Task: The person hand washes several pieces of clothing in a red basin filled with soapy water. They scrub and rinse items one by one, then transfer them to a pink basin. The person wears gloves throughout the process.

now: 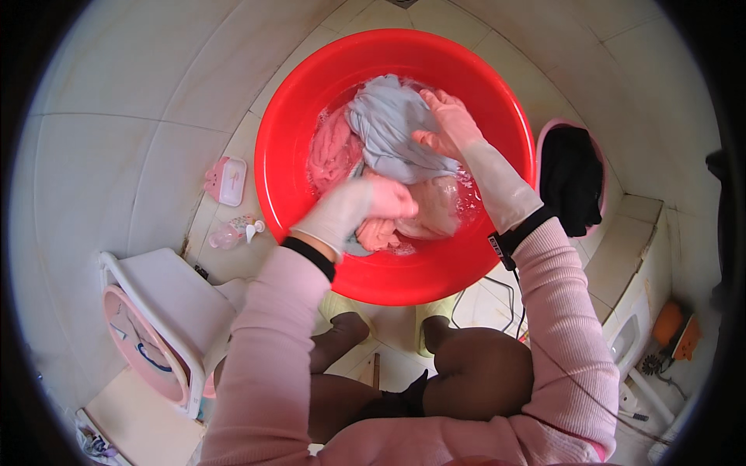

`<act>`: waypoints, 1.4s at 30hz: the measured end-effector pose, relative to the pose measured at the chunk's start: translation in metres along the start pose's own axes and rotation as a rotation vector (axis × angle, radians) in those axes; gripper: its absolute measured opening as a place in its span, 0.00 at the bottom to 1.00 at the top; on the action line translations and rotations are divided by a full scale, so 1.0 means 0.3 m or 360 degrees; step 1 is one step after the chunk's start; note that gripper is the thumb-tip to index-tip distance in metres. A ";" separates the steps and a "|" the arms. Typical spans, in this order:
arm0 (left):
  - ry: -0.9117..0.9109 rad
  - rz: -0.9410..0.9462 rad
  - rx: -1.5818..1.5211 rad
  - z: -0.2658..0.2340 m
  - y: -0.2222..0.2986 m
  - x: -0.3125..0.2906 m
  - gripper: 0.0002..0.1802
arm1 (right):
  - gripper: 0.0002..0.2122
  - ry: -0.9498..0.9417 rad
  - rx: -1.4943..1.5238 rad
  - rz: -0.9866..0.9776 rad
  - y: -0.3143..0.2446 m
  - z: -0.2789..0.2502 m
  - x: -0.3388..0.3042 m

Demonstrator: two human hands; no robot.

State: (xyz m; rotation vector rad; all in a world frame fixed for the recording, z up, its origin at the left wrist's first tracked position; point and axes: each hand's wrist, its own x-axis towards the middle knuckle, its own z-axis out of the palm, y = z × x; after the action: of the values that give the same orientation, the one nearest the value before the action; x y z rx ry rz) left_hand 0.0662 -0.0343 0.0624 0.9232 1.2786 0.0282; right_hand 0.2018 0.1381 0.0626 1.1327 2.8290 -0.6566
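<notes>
A big red basin [299,85] holds wet clothes in sudsy water. Both my hands wear pink and white rubber gloves. My right hand [451,124] is over the right edge of a light blue garment [392,128], thumb and fingers apart. Lower and to the left, my left hand [388,198] is curled closed and slightly blurred; its grip is hidden. Around it lie a beige cloth [431,206] and a peach cloth [378,234]. Pink fabric [334,147] floats at the basin's left side.
On the tiled floor at left are a pink and white soap dish [231,182] and a pump bottle [231,231]. A white stool-like piece [167,295] stands near a pink basin [132,342]. At right, a pink tub [598,155] holds black clothes [571,179]. A cable [571,373] runs along my right arm.
</notes>
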 end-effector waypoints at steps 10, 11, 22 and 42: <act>0.1819 0.0467 0.1463 -0.336 -0.030 0.234 0.31 | 0.46 -0.0249 -0.0133 0.0106 -0.067 0.307 0.005; 0.1702 0.0327 0.1596 -0.304 -0.047 0.269 0.33 | 0.47 -0.0345 -0.0137 0.0109 -0.051 0.340 -0.003; 0.1605 0.0102 0.1097 -0.306 -0.206 0.453 0.36 | 0.39 -0.0717 -0.0175 0.0132 0.040 0.330 0.196; 0.1862 0.0299 0.0850 -0.295 -0.072 0.130 0.20 | 0.28 0.0123 0.1736 0.0538 -0.008 0.171 0.073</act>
State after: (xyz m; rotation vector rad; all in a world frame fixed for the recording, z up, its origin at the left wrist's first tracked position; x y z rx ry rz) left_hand -0.0031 0.0213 0.0187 1.5835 2.3313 0.4471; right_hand 0.1774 0.1307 0.0129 1.6509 2.1189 -2.2392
